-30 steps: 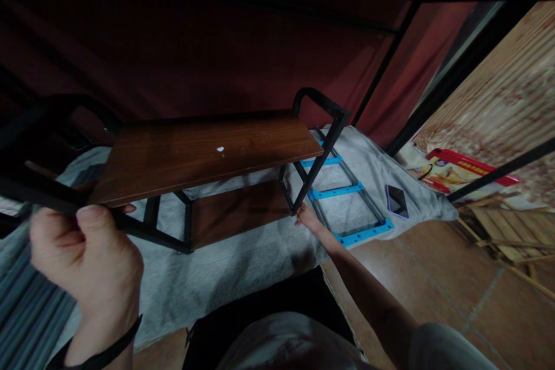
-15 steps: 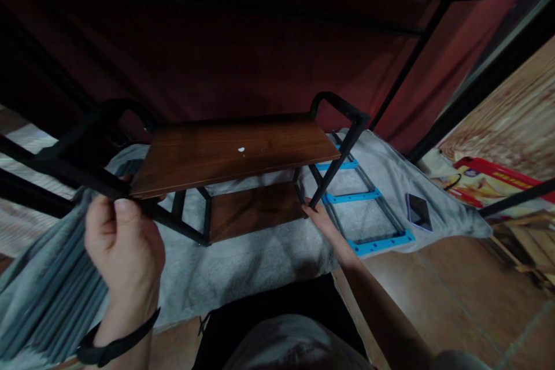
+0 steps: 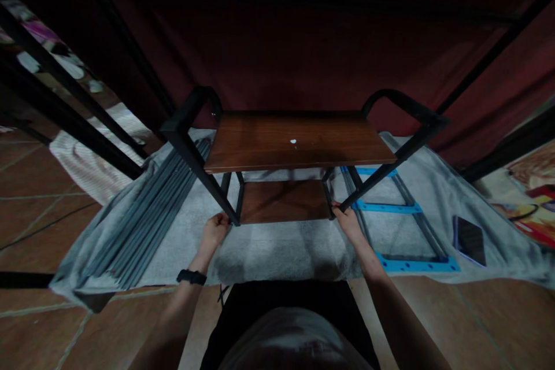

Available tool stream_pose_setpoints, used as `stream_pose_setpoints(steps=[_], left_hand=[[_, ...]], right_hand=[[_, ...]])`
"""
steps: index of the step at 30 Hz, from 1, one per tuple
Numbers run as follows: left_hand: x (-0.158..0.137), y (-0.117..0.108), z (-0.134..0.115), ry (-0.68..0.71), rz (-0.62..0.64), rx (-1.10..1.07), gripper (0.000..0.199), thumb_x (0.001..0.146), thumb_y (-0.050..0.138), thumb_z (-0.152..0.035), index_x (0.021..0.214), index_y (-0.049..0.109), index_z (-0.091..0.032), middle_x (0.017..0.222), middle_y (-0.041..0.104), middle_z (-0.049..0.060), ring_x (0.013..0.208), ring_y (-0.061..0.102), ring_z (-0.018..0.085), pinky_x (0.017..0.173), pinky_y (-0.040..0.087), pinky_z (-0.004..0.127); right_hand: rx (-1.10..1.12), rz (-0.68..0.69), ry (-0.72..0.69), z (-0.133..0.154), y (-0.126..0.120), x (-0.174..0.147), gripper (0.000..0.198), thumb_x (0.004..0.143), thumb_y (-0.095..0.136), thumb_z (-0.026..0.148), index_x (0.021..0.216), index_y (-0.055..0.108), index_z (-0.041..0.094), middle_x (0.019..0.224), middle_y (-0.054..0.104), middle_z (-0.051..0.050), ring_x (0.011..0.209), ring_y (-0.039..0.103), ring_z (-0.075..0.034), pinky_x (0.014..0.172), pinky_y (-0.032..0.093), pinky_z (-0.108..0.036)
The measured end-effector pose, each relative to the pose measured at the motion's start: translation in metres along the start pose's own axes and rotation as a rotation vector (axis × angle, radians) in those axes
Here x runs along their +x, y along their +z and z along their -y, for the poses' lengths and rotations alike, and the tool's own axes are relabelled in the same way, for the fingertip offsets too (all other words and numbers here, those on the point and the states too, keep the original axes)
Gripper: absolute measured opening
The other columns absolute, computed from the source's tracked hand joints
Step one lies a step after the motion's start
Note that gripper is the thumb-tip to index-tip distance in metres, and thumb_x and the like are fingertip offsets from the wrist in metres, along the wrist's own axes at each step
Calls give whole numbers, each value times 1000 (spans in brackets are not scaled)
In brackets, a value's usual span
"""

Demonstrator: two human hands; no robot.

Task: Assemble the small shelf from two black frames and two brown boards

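Note:
A small two-tier shelf rack (image 3: 299, 153) with wood-grain boards and a black metal frame stands upright on a grey cloth. Its lower board (image 3: 284, 202) lies close to the cloth, and curved black handles rise at both ends. My left hand (image 3: 215, 231), a black band on its wrist, is closed at the foot of the rack's left leg; its fingertips are partly hidden. On the other side my right hand (image 3: 347, 221) grips the bottom of the right leg, its fingers partly behind the frame. A small white spot (image 3: 293, 141) shows on the upper board.
Several grey tubes (image 3: 151, 217) lie bundled on the grey cloth (image 3: 269, 257) at left. To the right lie a blue-and-grey ladder-like frame (image 3: 390, 208) and a phone (image 3: 469, 241). Black metal bars (image 3: 125, 58) and a dark red curtain (image 3: 286, 58) surround the cloth.
My left hand has moved from the rack's upper left corner down to its left foot. The view has swung left, and the rack now sits level. My right hand stays at the right leg.

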State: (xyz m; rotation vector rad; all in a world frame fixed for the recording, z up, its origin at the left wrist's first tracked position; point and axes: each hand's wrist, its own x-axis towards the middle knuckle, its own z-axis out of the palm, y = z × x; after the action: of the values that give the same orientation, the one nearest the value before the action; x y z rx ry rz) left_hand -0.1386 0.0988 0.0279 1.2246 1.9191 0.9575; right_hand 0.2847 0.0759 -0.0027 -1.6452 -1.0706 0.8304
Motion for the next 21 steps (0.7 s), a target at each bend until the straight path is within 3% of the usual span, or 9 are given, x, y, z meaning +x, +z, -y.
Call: stream_pose_setpoints(steps=[11, 21], left_hand=[[-2, 20, 36, -114, 137, -171, 28, 72, 62, -46, 66, 58, -20, 56, 59, 3, 51, 52, 16, 53, 39, 28], [-2, 25, 38, -49, 42, -80, 16, 74, 53, -26, 59, 52, -21, 51, 49, -1, 51, 42, 13, 52, 30, 27]], right_hand=[[-104, -18, 9, 5, -1, -3, 38, 78, 56, 42, 95, 76, 14, 80, 76, -10, 99, 71, -29, 91, 54, -40], [-105, -12, -7, 5, 1, -4, 40, 79, 56, 43, 96, 76, 14, 80, 75, -10, 99, 70, -30, 89, 54, -39]])
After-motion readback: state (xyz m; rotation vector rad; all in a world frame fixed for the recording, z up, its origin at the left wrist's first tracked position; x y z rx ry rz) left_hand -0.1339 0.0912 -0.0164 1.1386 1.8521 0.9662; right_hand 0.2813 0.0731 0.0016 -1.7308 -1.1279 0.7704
